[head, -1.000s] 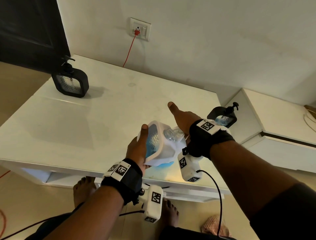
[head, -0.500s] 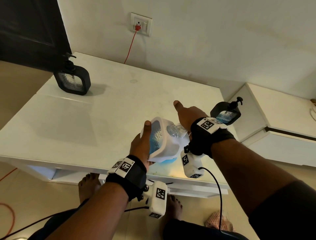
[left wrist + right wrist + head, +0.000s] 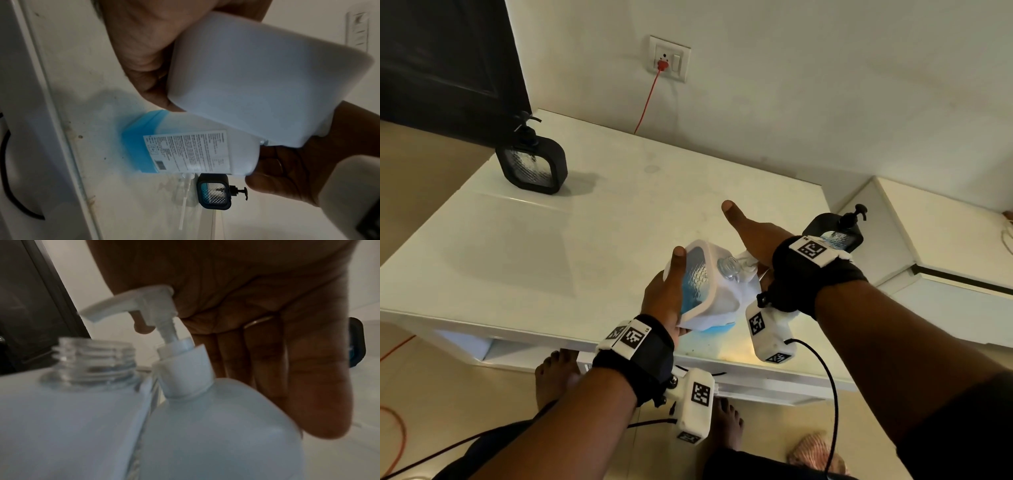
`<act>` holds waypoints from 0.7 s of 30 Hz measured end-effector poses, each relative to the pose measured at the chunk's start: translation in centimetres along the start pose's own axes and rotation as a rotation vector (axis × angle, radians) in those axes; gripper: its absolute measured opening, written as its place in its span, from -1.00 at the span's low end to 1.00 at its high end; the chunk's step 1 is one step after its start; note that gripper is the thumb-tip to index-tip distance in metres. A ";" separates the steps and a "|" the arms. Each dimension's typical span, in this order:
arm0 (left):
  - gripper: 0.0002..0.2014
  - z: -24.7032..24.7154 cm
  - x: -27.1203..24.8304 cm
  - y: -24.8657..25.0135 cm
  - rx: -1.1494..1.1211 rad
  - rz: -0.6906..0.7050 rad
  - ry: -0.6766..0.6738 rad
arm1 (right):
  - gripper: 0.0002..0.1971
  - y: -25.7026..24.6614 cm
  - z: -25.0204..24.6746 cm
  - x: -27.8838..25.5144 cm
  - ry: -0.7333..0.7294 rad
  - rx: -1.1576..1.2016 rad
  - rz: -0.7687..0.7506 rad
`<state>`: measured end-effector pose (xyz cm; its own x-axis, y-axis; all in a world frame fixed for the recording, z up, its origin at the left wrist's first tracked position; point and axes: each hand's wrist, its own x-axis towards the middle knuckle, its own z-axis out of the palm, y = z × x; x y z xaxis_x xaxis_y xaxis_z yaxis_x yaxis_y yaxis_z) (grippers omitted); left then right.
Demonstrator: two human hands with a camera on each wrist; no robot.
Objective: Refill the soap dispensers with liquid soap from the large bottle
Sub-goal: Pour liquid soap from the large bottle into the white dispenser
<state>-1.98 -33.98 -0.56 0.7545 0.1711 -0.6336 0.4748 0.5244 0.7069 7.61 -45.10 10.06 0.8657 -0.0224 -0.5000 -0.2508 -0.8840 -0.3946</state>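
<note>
White dispenser (image 3: 707, 287) held in left hand (image 3: 661, 298); right hand (image 3: 753, 236) presses large bottle (image 3: 185, 151); label print unreadable

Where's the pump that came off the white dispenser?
Left wrist view: the loose pump lies flat on the white table, just beside the black dispenser and below the large bottle under the right hand.

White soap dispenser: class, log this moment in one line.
left hand holds tilted white soap dispenser, neck open | right hand on large bottle's pump | refilling
</note>
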 end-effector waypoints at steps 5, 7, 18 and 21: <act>-0.31 0.0 0.3 -0.3 0.003 0.004 -0.006 | -0.18 0.0 0.1 0.1 0.044 -0.029 -0.007; -0.23 0.0 0.3 -0.3 0.011 0.003 -0.005 | -0.20 0.0 0.3 0.3 0.079 -0.059 -0.013; -0.37 -0.3 0.5 -0.2 -0.014 0.018 -0.018 | -0.27 1.1 1.1 0.7 0.200 -0.130 -0.007; -0.37 -0.3 0.6 -0.3 -0.011 0.023 -0.017 | -0.21 0.9 1.0 0.7 0.165 -0.109 -0.012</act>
<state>-1.83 -33.80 -1.24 0.7724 0.1691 -0.6122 0.4527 0.5296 0.7174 7.57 -45.42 8.63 0.9301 -0.0798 -0.3587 -0.1992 -0.9297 -0.3098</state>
